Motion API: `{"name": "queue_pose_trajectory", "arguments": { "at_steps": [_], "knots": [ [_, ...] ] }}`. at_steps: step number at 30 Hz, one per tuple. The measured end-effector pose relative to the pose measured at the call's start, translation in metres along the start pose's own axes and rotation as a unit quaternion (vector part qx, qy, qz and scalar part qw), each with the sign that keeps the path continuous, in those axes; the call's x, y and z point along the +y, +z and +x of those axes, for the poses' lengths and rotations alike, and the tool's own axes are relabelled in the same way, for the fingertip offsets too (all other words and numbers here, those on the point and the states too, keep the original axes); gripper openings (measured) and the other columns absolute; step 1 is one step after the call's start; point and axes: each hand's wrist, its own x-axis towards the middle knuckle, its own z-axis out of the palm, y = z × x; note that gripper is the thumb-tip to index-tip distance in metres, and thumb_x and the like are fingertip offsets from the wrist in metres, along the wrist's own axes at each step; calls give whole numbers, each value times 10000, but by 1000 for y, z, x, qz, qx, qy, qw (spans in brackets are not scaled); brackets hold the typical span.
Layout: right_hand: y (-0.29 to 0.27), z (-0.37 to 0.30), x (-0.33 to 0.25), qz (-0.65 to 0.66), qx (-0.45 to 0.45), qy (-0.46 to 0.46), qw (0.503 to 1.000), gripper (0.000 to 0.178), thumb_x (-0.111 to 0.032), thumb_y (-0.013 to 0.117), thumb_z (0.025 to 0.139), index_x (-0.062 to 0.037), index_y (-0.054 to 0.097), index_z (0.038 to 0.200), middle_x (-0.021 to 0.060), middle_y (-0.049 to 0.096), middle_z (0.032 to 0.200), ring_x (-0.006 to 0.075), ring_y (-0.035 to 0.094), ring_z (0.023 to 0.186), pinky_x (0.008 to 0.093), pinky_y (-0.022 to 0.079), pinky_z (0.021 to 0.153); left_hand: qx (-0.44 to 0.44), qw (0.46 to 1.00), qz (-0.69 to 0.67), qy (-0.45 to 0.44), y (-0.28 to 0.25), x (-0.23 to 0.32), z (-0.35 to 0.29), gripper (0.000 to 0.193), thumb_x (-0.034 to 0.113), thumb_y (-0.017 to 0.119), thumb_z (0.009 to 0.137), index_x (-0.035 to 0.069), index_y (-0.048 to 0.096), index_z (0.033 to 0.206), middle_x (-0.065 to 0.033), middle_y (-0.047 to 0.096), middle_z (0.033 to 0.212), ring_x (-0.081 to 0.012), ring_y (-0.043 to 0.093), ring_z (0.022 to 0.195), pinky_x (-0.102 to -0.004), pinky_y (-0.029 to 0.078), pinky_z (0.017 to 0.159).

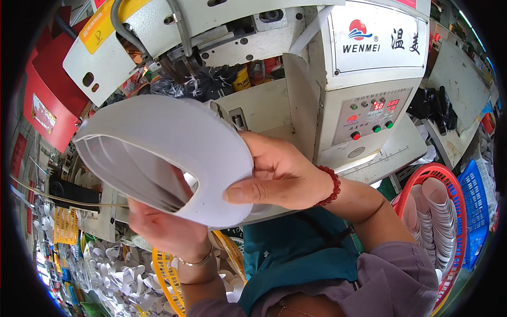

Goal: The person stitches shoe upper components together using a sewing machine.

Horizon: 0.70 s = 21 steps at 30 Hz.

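Note:
A white, smooth, curved piece with an oval opening and a pointed left end is held up in front of the machine. It resembles part of a shoe upper, and several layered edges show inside it. My right hand grips its right edge, thumb on the outer face and fingers behind. Below the opening, my left hand is closed on the lower edge; its fingers are slightly blurred and partly hidden by the piece. Just behind stands a pale machine, its metal head overhanging the piece at the top.
On the machine's right side is a control panel with buttons and red digits. A red basket at right holds stacks of white curved pieces; a blue basket stands beyond. Many white pieces and a yellow basket lie lower left.

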Motion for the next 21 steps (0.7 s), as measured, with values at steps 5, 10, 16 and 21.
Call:
{"name": "queue_pose_trajectory", "arguments": {
  "at_steps": [5, 10, 16, 21],
  "knots": [
    [5, -9, 11, 98, -2, 52, 994, 530, 33, 563, 852, 12, 328, 1326, 87, 480, 1250, 130, 449, 1159, 301, 368, 972, -108, 933, -268, -216, -30, 6, -9, 521, 362, 463, 873, 82, 402, 1307, -105, 531, 1156, -202, 515, 763, -336, 430, 654],
    [15, -13, 38, 72, 10, 33, 997, 502, -24, 567, 868, 10, 342, 1316, 102, 538, 1173, 155, 537, 1076, 285, 453, 866, -169, 901, -299, -264, -72, 13, -8, 351, 266, 577, 851, 103, 441, 1130, 55, 457, 735, -133, 377, 570, -299, 341, 552],
    [9, -43, 38, 65, 87, 245, 963, 279, -100, 510, 912, -4, 504, 1174, 148, 637, 952, 168, 652, 718, 224, 486, 534, 27, 984, -50, -168, -137, 30, 6, 331, 108, 584, 846, 59, 477, 1156, 24, 553, 826, -127, 505, 660, -272, 452, 631],
    [2, -67, 47, 37, 128, 222, 966, 179, -81, 503, 909, 2, 560, 1056, 155, 648, 849, 163, 639, 631, 225, 486, 516, -23, 848, 527, -50, -230, -14, 17, 219, 61, 654, 802, 2, 601, 1006, -75, 652, 862, -115, 594, 753, -265, 488, 665]
  ]
}}
